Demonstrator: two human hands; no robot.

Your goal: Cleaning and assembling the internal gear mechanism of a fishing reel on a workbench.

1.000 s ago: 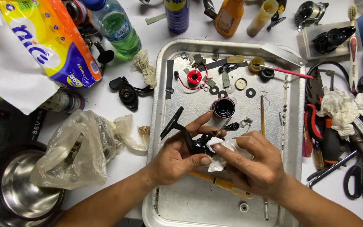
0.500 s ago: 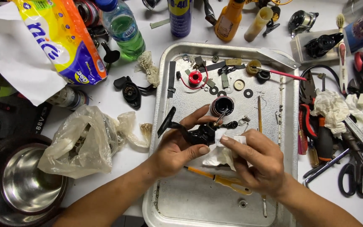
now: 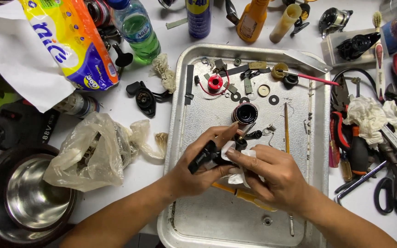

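The left hand (image 3: 194, 172) has turned the black reel body (image 3: 207, 158): its long black arm, which stuck up and out to the left 1 second ago, now lies shorter and lower, just left of the left fingers (image 3: 224, 134). Those fingers are curled around the part, with the forefinger stretched over its top. The right hand (image 3: 272, 177) has moved in closer and its fingers (image 3: 246, 156) pinch a white tissue (image 3: 237, 160) against the part, thumb and forefinger pressed together on the paper. Judging by this, a new face of the part has been brought round for wiping, so the cleaning looks to be mid-way rather than finished.

The part is held in the air, low over the metal tray (image 3: 318, 138), between the 2 hands. Just beyond the left fingertips stands a black round spool (image 3: 244, 113), close enough to be knocked. To the right of the right fingers lie a thin brush (image 3: 286, 126) and small springs and clips. Under the right palm a yellow-handled screwdriver (image 3: 249, 198) lies on the tray. Farther beyond the fingers sit washers and a red small wheel (image 3: 215, 82). Off the tray, on the desk (image 3: 143, 170), a crumpled plastic bag (image 3: 93, 154) lies left of the left wrist and scissors (image 3: 391, 193) well right of the right one.
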